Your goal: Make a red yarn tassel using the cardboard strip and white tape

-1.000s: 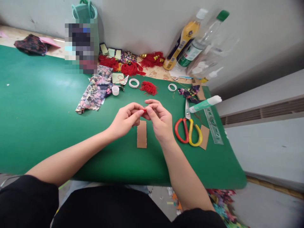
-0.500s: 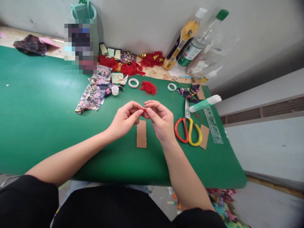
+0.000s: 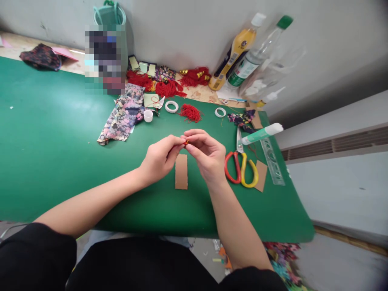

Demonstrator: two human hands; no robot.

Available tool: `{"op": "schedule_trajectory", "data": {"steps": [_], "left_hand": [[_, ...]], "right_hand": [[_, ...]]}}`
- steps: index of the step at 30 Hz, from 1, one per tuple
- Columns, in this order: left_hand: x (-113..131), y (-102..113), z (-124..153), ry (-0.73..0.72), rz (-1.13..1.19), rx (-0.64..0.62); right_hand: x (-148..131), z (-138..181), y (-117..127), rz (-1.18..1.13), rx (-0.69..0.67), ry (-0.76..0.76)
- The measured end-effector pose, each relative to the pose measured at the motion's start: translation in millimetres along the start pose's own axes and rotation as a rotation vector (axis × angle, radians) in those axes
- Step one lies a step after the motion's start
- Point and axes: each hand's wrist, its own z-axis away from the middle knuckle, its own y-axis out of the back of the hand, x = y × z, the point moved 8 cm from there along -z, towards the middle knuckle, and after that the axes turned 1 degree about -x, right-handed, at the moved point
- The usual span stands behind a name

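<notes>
My left hand (image 3: 162, 158) is closed in a pinch, its thumb and forefinger at a small bit of red thread (image 3: 186, 143) with a yellow-orange strand showing. From the other side my right hand (image 3: 209, 157) grips the same thread with thumb and fingertips, its fingers curled. Most of the thread is hidden by the fingers. Just below the hands a brown cardboard strip (image 3: 181, 173) lies on the green table (image 3: 75, 161). Beyond them is a heap of red threads (image 3: 190, 112). Scissors (image 3: 233, 167) with one red and one yellow handle lie to the right of my right hand.
Floral fabric (image 3: 121, 115), a white cap (image 3: 148, 116) and two tape rolls (image 3: 171, 106) lie farther back. A glue stick (image 3: 262, 133) rests across the scissors, near a clear ruler (image 3: 273, 161). Bottles (image 3: 233, 56) and red tassels (image 3: 169, 88) line the wall.
My left hand has turned slightly, its fingers now more folded under the thumb. A yellow-orange strand now shows at the red thread. The table items stay put; the view shifts slightly.
</notes>
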Motion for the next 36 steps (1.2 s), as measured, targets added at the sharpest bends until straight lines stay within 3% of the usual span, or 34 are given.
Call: {"op": "schedule_trajectory", "data": {"steps": [9,15,23,36], "left_hand": [[-25.2,-11.3,-0.7,0.395,0.463,-0.056],[-31.1,-17.7,-0.3,0.509,0.621,-0.08],[-30.8,-20.0,0.8,0.488,0.606,-0.11],[-22.8,-11.4,-1.1,0.234,0.384,-0.13]], "right_hand": [[1.0,1.7,3.5,0.013,0.043,-0.039],[0.3,1.7,4.2,0.042,0.066,-0.037],[18.2,0.6,5.5,-0.114,0.052,-0.186],[19.3,0.5,1.7,-0.215,0.025,-0.314]]}}
